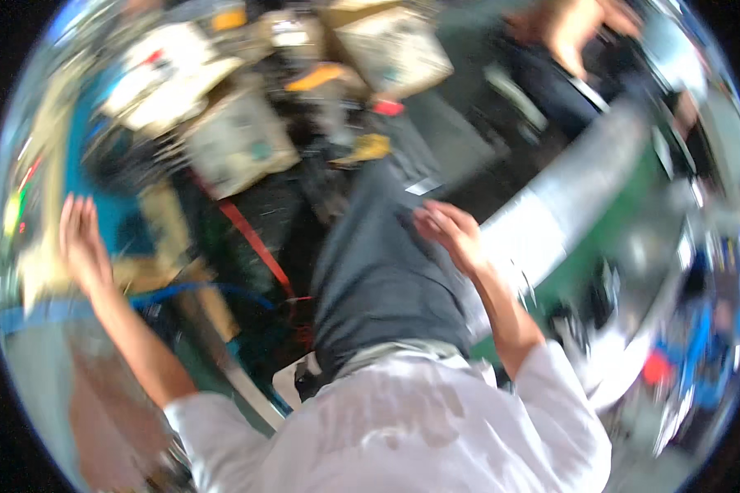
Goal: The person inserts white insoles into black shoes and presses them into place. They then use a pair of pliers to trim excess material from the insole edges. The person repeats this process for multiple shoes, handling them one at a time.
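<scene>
My left hand (84, 242) is stretched out at the far left, fingers extended and nothing in it. It hovers by the wooden edge (136, 271) of a bench with a blue mat (127, 222); whether it touches cannot be made out. My right hand (454, 234) is in front of my body, beside my dark trousers (386, 279), fingers loosely bent and apart. No object shows in it. Close by on its right runs a long, pale grey, smooth surface (543, 222). The whole picture is smeared by motion.
Opened cardboard boxes (242, 144) and another carton (395, 53) stand ahead among blurred clutter. A red strap (256, 246) hangs at centre left, with a blue hose (185, 289) nearby. Another person's bare arm (571, 33) shows at upper right. Blue items (699, 345) lie far right.
</scene>
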